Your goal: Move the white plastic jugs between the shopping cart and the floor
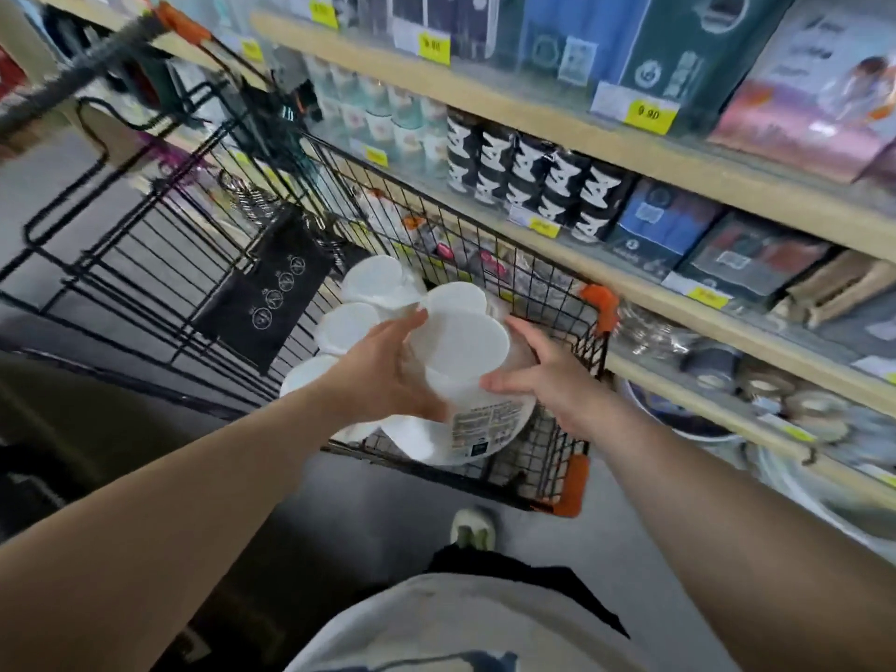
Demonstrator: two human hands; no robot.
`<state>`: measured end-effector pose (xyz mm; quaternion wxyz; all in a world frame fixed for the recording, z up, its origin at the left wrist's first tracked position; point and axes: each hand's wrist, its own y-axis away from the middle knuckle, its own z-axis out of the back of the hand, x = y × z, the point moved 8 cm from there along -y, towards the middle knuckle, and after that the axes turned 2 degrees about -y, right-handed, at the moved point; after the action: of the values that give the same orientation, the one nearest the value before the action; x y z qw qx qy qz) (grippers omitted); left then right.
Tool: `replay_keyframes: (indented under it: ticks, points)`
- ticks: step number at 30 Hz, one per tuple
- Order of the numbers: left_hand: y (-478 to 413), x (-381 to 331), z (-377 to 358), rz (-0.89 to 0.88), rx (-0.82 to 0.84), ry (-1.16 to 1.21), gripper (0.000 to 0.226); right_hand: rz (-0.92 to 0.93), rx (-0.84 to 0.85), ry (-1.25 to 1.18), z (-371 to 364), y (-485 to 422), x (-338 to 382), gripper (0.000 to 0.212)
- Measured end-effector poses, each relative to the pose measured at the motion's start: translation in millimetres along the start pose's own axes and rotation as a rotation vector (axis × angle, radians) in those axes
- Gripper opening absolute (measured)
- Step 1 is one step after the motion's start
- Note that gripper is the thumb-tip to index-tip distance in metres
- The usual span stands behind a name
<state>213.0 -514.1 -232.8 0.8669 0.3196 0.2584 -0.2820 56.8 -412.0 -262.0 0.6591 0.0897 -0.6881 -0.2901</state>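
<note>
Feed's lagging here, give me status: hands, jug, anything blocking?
Left hand and right hand both gripping one jug over the cart. More jugs beneath in the cart. Nothing blocking the lift; shelf close on the right.

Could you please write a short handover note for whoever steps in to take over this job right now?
Left hand and right hand: both clasp one white jug, a grip on either side, held over the shopping cart.
Other white jugs lie in the cart behind it.
Done: no jug shows on the floor.
Left: set this jug down, then move the rest.
</note>
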Motion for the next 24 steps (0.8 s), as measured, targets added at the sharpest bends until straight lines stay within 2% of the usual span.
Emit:
replay_keyframes:
  ticks: [3, 5, 12, 17, 21, 24]
  points:
    - [-24.5, 21.6, -5.3, 0.033, 0.114, 0.043, 0.135, -0.065, -0.030, 0.027, -5.4, -13.2, -12.7, 0.134]
    - [-38.0, 31.2, -7.9, 0.020, 0.186, 0.046, 0.134, -0.102, -0.050, 0.025, -10.4, -20.5, -18.6, 0.135]
    - [-81.9, 63.9, -15.6, -0.133, 0.398, -0.001, 0.119, -0.202, -0.163, -0.116, -40.3, -34.0, -43.7, 0.119]
    - [-101.1, 91.5, -34.1, -0.240, 0.580, -0.179, 0.138, -0.283, -0.306, -0.219, -69.5, -34.4, -66.2, 0.101]
    - [-109.0, 107.1, -43.7, -0.315, 0.623, -0.246, 0.139, -0.334, -0.415, -0.123, -80.2, -40.6, -82.3, 0.094]
    - [-108.6, 122.4, -53.9, -0.357, 0.636, -0.322, 0.137, -0.393, -0.423, 0.000, -85.7, -47.1, -92.6, 0.097]
